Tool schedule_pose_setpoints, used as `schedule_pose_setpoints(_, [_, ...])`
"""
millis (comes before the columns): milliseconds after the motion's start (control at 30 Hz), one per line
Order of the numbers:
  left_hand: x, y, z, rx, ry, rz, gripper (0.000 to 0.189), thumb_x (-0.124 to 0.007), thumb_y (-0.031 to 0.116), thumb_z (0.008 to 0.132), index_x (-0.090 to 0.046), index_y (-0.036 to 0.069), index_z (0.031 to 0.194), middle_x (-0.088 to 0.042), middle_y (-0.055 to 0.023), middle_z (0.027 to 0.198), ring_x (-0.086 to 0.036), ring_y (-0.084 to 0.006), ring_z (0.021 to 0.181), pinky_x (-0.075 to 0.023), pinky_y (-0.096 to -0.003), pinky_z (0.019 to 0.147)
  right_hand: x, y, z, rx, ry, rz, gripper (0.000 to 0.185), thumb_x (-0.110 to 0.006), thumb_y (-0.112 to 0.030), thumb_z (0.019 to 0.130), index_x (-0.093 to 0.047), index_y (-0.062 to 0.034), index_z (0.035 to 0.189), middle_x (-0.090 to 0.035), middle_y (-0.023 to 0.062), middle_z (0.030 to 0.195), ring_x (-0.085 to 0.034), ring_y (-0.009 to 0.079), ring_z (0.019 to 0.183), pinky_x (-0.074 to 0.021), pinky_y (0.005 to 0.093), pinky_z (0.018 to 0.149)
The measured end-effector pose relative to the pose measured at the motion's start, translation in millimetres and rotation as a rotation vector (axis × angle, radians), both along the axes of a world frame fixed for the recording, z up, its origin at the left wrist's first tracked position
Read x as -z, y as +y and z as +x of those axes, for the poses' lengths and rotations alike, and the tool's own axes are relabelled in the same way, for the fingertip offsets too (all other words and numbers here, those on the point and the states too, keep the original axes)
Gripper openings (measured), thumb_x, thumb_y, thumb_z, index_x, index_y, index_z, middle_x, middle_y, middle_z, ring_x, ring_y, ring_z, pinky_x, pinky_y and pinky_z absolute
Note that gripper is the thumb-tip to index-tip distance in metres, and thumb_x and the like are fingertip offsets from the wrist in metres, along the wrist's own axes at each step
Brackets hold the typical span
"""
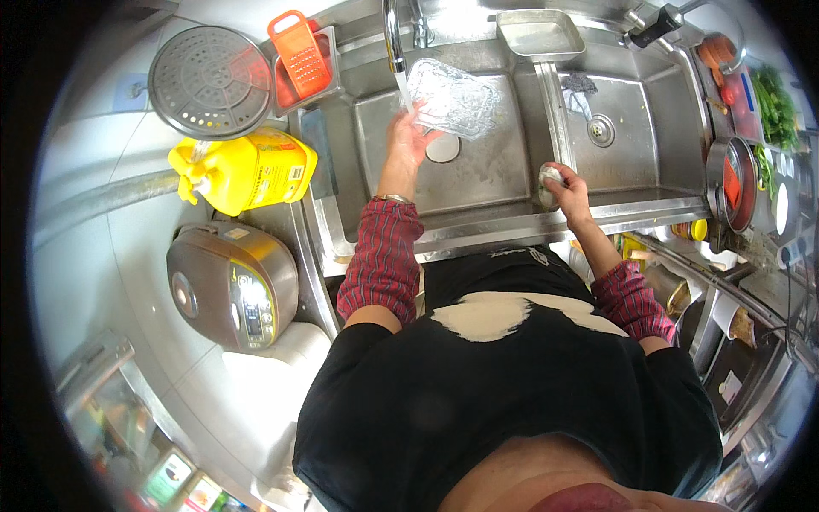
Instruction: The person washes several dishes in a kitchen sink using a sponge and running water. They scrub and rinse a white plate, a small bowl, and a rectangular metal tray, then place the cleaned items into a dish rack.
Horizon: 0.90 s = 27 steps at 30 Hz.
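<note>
My left hand (pixel 409 134) grips the near left corner of a shiny rectangular tray (pixel 457 99), held tilted over the left basin (pixel 473 185) of a stainless steel double sink. Water runs from the chrome faucet (pixel 395 45) onto the tray by my fingers. The wet glare hides whether the tray is metal or clear plastic. My right hand (pixel 569 192) is closed around a crumpled whitish cloth or pad (pixel 550 176), at the near end of the divider (pixel 555 121) between the basins. A round drain cover (pixel 443 148) shows below the tray.
A metal pan (pixel 540 33) rests across the divider's far end. The right basin holds dark scrubbing mesh (pixel 578 83) and a drain (pixel 601 130). On the left are a perforated steamer plate (pixel 211 83), orange grater (pixel 299 57), yellow jug (pixel 249 169) and rice cooker (pixel 233 288). Pans (pixel 732 185) stand right.
</note>
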<state>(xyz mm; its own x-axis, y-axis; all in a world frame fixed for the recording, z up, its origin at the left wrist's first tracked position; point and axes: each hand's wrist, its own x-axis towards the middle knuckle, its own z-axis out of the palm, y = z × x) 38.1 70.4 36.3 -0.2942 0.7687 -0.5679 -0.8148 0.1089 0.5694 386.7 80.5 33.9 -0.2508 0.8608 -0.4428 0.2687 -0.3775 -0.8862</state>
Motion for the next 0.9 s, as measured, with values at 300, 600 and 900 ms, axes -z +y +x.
schedule_pose_setpoints(300, [-74, -66, 7, -0.173, 1.811, -0.413, 0.022, -0.075, 0.017, 0.071, -0.072, 0.02, 0.092, -0.064, 0.0009, 0.088, -0.051, -0.0234, 0.102, -0.0352, -0.0475, 0.095, 23, 20, 6, -0.28, 0.001, 0.116, 0.035, -0.067, -0.008, 0.078, -0.064, -0.0039, 0.112, -0.065, 0.0035, 0.091, -0.058, 0.0127, 0.082, -0.0472, 0.0261, 0.075])
schedule_pose_setpoints(600, [-148, -120, 44, -0.433, 2.058, -0.59, 0.016, -0.073, 0.013, 0.071, -0.064, 0.014, 0.083, -0.063, -0.0013, 0.085, -0.053, -0.0241, 0.104, -0.0193, -0.0588, 0.104, 37, 35, 4, -0.456, 0.059, 0.125, 0.031, -0.065, -0.003, 0.08, -0.064, -0.0064, 0.111, -0.064, 0.0016, 0.092, -0.059, 0.0115, 0.084, -0.0478, 0.0264, 0.075])
schedule_pose_setpoints(900, [-155, -130, 66, -0.651, 1.396, -0.171, 0.013, -0.069, -0.001, 0.078, -0.056, 0.001, 0.078, -0.064, -0.0056, 0.071, -0.06, -0.0126, 0.066, -0.0484, -0.0275, 0.069, 37, 38, 4, -0.468, 0.089, 0.053, 0.035, -0.068, -0.008, 0.075, -0.065, -0.0046, 0.11, -0.068, 0.0066, 0.092, -0.063, 0.0161, 0.083, -0.0496, 0.029, 0.076])
